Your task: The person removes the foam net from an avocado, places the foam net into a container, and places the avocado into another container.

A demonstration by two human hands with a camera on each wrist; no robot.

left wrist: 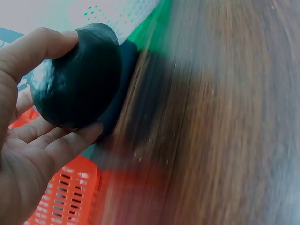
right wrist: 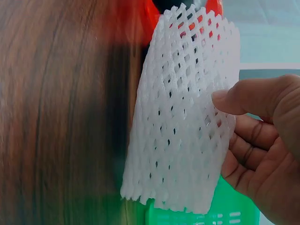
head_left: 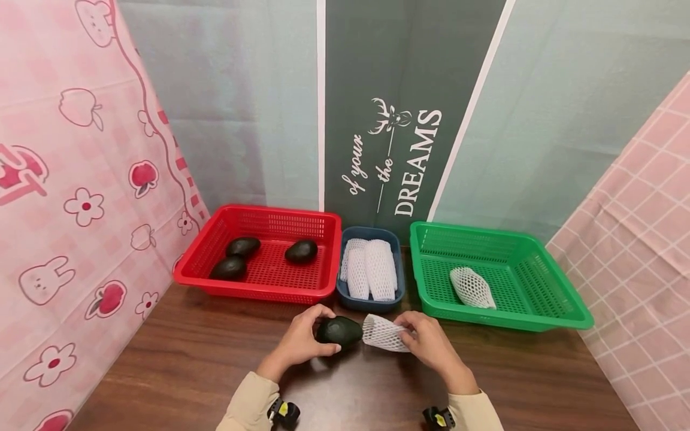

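Observation:
My left hand (head_left: 303, 339) grips a dark green avocado (head_left: 339, 333), thumb on one side and fingers on the other. In the left wrist view the avocado (left wrist: 79, 77) fills the space between thumb and fingertips. With thumb and fingers my right hand (head_left: 428, 342) pinches a white foam net sleeve (head_left: 384, 333). The sleeve's open end faces the avocado's narrow tip, right at it in the head view. In the right wrist view the sleeve (right wrist: 183, 112) hangs flattened, its far rim a little spread.
Behind the left hand a red basket (head_left: 259, 293) holds three avocados (head_left: 300, 251). A blue tray (head_left: 371, 306) of foam sleeves (head_left: 380, 269) stands in the middle. To the right, a green basket (head_left: 501, 318) contains one sleeved fruit (head_left: 472, 288). Cloth-covered walls surround the wooden table (head_left: 178, 359).

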